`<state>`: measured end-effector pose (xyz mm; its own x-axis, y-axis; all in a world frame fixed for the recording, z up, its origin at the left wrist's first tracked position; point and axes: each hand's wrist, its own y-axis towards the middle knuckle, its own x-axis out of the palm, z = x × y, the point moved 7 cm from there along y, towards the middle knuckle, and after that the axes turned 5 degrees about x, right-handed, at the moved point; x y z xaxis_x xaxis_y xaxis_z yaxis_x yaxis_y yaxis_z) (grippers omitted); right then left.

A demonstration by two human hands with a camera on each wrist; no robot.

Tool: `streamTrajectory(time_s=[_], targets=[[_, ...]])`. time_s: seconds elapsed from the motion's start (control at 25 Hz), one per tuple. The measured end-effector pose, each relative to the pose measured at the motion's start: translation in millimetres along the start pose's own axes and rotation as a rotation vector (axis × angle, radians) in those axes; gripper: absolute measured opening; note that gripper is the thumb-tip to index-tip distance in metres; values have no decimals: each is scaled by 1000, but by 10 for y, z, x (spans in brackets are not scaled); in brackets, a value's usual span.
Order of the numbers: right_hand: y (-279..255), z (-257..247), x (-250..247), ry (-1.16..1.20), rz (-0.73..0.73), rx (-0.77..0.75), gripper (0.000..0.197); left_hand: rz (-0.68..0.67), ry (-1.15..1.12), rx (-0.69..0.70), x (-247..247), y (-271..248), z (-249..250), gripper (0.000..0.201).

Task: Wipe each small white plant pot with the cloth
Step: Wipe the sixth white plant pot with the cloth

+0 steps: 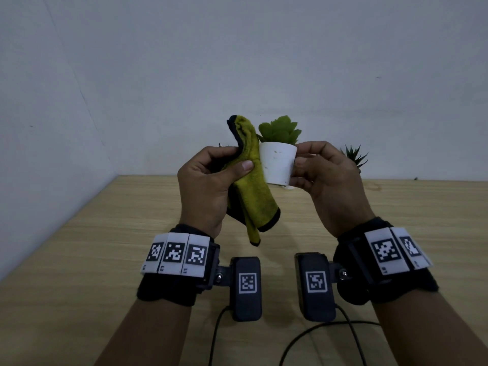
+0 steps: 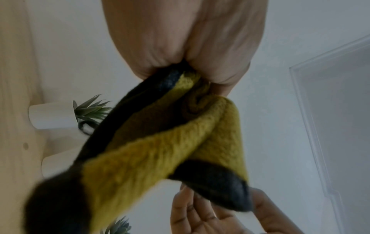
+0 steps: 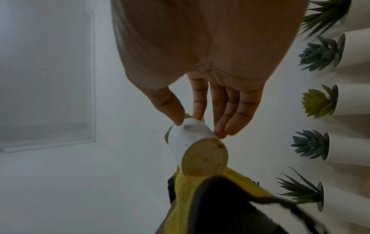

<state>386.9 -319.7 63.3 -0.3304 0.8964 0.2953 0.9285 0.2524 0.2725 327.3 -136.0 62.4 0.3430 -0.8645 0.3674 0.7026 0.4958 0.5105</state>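
Now, nearest to us, our left hand [image 1: 211, 180] grips the folded yellow-green cloth [image 1: 250, 180], thumb pressed across its face and fingers curled behind, the loose end hanging below the palm. Our right hand [image 1: 324, 178] pinches the small white pot [image 1: 277, 165] between thumb and fingertips, lifted above the wooden table [image 1: 105, 247], its green succulent [image 1: 280, 129] upright. The cloth touches the pot's left wall. Specks show on the front wall, so we should probably press the plush face there and roll the pot in our fingertips, shifting the pinch so covered patches get wiped too. The base [image 3: 204, 156] likely needs a pass. Farther back, more potted plants [image 3: 312, 147] wait by the wall.
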Motion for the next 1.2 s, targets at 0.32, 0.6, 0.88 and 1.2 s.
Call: streamTrajectory(time_s=[0.32, 0.6, 0.88, 1.2], targets=[[6, 60, 8, 78, -101, 67, 36, -53, 3, 11, 67, -21, 12, 25], [-17, 59, 34, -15, -86, 67, 59, -35, -2, 18, 36, -2, 35, 25], [-24, -7, -13, -86, -78, 25, 50, -108, 13, 29, 137, -33, 68, 25], [-30, -13, -3, -148, -64, 3, 54, -97, 57, 34, 110, -29, 49, 26]])
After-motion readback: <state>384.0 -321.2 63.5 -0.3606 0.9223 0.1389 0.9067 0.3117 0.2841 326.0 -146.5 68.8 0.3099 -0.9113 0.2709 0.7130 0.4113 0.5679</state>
